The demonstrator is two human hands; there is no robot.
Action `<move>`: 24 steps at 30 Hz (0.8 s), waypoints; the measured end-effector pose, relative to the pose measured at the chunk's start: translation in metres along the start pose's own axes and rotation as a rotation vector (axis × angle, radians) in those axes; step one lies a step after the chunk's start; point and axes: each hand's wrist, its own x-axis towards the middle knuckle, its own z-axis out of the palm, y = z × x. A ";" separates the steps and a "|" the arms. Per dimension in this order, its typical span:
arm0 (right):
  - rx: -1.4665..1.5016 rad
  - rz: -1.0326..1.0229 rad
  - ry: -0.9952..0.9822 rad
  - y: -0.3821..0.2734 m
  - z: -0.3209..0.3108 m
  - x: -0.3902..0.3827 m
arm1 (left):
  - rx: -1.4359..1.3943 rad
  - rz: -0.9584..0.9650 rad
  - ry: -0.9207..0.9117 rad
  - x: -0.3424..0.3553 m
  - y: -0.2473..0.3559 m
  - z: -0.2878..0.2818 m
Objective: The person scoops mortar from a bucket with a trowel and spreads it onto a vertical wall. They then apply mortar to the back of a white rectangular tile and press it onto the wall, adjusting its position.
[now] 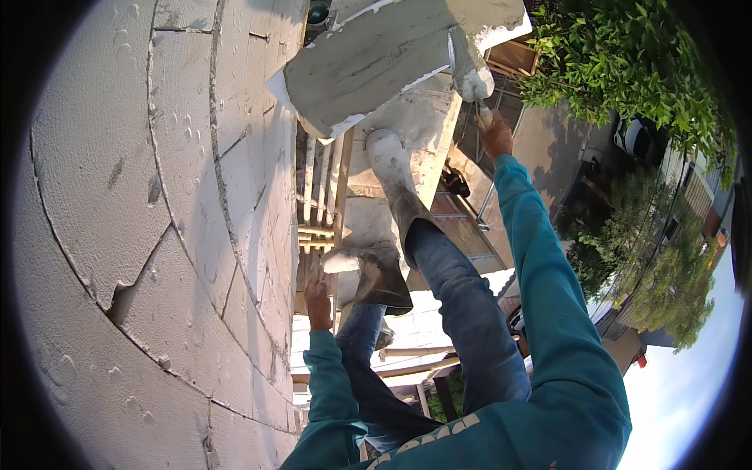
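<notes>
My right hand (pixel 495 135) is closed around the handle of a trowel (pixel 468 66), whose blade is caked with grey mortar. The blade rests against the right part of a slab (pixel 368 66) with white edges, its top face spread with wet grey mortar. Low beside the block wall (pixel 188 196), my left hand (pixel 317 301) hangs near my boot, fingers stretched out along the plank edge. It appears to hold nothing, though its far fingers are partly hidden. Both boots (pixel 392 168) are smeared with pale mortar and stand on the planks.
Mortar-stained scaffold planks (pixel 423 129) run under my feet, with bamboo poles (pixel 317 180) in the gap along the wall. To the right lies a drop to the ground, with leafy branches (pixel 619 55) and a parked white car (pixel 633 137). A dark round container (pixel 317 13) sits beyond the slab.
</notes>
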 end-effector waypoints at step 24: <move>0.348 0.233 -0.054 0.021 0.030 -0.013 | 0.144 -0.095 -0.007 0.013 0.008 -0.004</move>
